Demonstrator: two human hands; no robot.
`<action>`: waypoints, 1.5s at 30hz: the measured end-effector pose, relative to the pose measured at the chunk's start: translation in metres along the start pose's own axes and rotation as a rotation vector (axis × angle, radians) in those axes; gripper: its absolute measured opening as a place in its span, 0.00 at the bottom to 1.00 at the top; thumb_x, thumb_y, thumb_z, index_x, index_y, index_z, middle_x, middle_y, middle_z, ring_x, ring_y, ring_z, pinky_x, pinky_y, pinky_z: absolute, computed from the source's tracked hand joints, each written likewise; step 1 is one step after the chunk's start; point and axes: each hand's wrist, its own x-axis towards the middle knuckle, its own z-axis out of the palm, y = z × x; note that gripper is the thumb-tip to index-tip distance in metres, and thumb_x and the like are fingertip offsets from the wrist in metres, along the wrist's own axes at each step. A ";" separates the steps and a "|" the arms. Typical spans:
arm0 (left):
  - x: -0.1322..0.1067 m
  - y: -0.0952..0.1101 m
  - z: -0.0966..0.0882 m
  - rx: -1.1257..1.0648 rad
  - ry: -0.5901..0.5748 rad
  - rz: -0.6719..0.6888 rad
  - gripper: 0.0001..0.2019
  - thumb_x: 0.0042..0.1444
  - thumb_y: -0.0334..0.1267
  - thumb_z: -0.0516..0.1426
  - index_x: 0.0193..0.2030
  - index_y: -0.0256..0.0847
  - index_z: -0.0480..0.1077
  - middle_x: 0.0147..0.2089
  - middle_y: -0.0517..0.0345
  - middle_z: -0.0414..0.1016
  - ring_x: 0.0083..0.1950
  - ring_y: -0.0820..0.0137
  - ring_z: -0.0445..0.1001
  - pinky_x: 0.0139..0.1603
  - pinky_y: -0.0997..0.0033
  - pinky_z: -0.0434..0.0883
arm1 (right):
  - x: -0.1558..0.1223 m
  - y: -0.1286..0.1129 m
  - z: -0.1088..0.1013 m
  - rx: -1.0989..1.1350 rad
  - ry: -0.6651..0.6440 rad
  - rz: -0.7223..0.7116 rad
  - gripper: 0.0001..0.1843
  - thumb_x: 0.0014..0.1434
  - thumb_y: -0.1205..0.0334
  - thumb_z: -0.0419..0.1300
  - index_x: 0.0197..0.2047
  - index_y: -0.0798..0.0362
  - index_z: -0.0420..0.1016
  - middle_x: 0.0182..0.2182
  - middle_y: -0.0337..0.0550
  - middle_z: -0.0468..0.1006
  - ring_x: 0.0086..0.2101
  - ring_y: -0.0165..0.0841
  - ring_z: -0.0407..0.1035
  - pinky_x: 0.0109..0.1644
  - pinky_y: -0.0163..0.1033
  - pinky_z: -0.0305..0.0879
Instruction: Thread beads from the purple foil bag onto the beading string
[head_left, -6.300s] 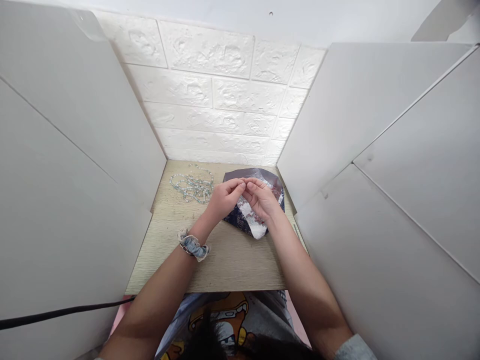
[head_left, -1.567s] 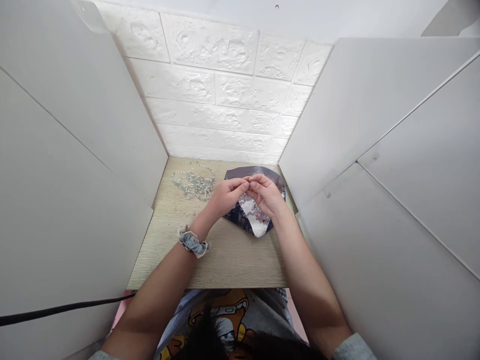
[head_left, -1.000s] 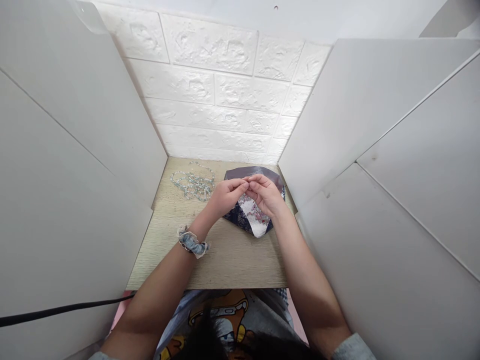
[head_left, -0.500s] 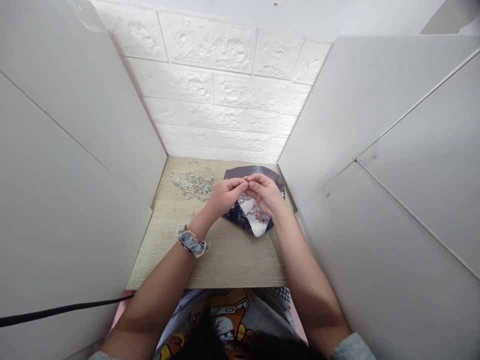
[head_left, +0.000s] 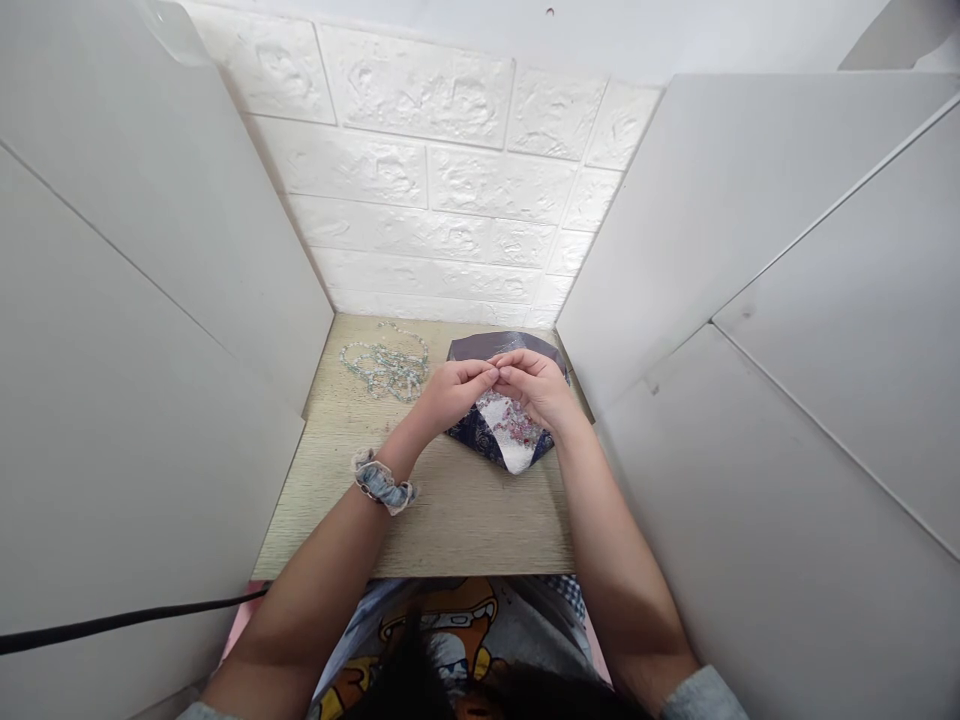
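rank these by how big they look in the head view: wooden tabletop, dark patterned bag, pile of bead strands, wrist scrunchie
1. wooden tabletop
2. dark patterned bag, partly covered
3. pile of bead strands
4. wrist scrunchie, which is nearer the camera, so the order of 3 and 4 is unsure

You've got a navy foil pouch [head_left: 474, 437], pale-speckled, white inside, w/ pink-white beads [head_left: 520, 428]. Far left: pale green-white bead strands [head_left: 386, 368]. Light wood-grain tabletop [head_left: 457, 520]. Blue denim scrunchie [head_left: 381, 482], white lace edge.

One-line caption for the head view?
Left hand and right hand meet fingertips over a dark bead pouch; beaded strands lie beside.
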 end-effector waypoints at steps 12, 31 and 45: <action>0.002 0.000 -0.002 -0.120 0.146 -0.221 0.11 0.46 0.40 0.51 0.25 0.35 0.69 0.13 0.67 0.51 0.15 0.80 0.51 0.17 0.77 0.48 | -0.001 0.001 -0.004 -0.341 0.016 -0.039 0.08 0.45 0.60 0.61 0.31 0.52 0.71 0.31 0.40 0.75 0.34 0.29 0.69 0.39 0.36 0.65; 0.004 -0.015 0.002 0.071 0.160 -0.197 0.15 0.49 0.43 0.50 0.27 0.34 0.72 0.14 0.66 0.52 0.18 0.79 0.51 0.19 0.76 0.49 | -0.004 0.002 0.001 -1.260 0.108 -0.416 0.10 0.54 0.63 0.51 0.34 0.49 0.73 0.34 0.43 0.74 0.36 0.34 0.66 0.40 0.40 0.60; -0.012 0.010 0.001 0.005 0.377 0.127 0.11 0.49 0.38 0.48 0.22 0.37 0.67 0.22 0.59 0.67 0.25 0.75 0.64 0.28 0.74 0.61 | -0.008 0.000 0.019 -0.443 0.173 -0.361 0.09 0.55 0.54 0.52 0.32 0.51 0.65 0.32 0.39 0.72 0.30 0.27 0.65 0.37 0.35 0.63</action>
